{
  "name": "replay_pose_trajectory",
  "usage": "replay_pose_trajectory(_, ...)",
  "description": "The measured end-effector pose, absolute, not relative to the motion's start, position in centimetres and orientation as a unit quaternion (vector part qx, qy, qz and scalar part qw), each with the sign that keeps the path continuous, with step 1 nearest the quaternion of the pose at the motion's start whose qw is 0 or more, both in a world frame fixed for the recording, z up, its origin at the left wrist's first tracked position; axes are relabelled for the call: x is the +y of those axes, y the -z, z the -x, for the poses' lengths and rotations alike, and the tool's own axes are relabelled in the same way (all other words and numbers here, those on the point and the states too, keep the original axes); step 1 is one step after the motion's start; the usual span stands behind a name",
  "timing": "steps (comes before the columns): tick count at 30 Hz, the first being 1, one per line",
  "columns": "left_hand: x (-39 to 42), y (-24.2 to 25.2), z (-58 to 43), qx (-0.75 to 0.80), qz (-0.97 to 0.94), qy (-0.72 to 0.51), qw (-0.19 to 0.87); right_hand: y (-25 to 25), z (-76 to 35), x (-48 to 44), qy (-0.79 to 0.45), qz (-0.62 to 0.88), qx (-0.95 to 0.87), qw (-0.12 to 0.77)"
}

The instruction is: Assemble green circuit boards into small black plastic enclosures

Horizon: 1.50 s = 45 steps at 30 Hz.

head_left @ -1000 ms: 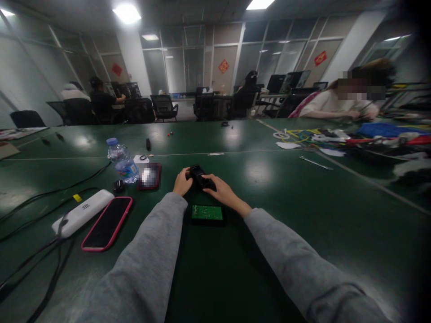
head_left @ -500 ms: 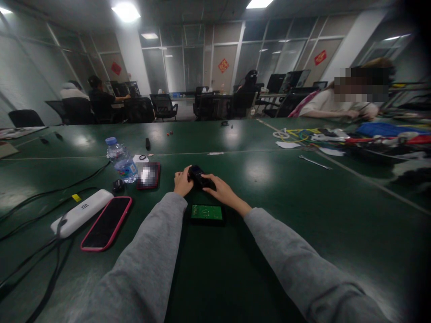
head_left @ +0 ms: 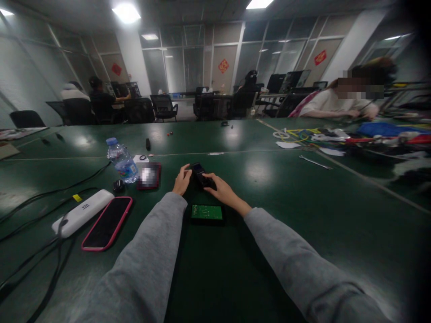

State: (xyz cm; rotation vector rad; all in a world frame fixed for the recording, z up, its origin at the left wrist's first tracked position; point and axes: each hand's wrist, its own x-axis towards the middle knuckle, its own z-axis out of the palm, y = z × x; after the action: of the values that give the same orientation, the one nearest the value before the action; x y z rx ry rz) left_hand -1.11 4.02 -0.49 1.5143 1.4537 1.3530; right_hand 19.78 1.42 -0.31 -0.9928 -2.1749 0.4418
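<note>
My right hand (head_left: 220, 189) is closed around the near end of a black handheld device with a small dark screen (head_left: 198, 168). The device lies slanted, its far end pointing away to the left. Just left of it is my left hand (head_left: 182, 181), its fingers bent and a little apart, holding nothing that I can see. A narrow gap shows between these fingertips and the device. Closer to me, between my forearms, a green circuit board (head_left: 207, 212) sits in a shallow black case on the dark green table (head_left: 232, 278).
To the left are a pink-edged phone (head_left: 107, 223), a white power strip (head_left: 83, 212) with black cables, and a water bottle (head_left: 121, 161). A wrench (head_left: 315, 162) lies to the right, before a heap of cables (head_left: 336, 134). A person (head_left: 332, 103) sits beyond it.
My left hand has come off the device and sits slightly left of it. The device has shifted a little to the right in my right hand. The circuit board has stayed put.
</note>
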Motion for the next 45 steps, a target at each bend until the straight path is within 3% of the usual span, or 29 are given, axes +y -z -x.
replay_pose_trajectory(8,3.7,0.3,0.8,0.482,-0.563,-0.556,0.377,-0.4,-19.7,0.9,-0.211,0.357,-0.829,0.376)
replay_pose_trajectory(17,3.6,-0.2,1.0,0.435,-0.562,-0.571,0.412,-0.1,-19.7,2.7,-0.492,0.352,-0.648,0.463)
replay_pose_trajectory(28,3.8,0.0,1.2,0.426,-0.562,-0.583,0.403,0.3,-17.0,4.8,-0.533,0.383,-0.585,0.476)
replay_pose_trajectory(36,4.4,0.8,0.9,0.436,-0.56,-0.532,0.462,0.0,-17.5,4.6,-0.572,0.348,-0.543,0.508)
replay_pose_trajectory(45,3.8,0.1,1.0,0.46,-0.561,-0.519,0.452,-0.1,-17.8,4.5,-0.591,0.333,-0.554,0.483)
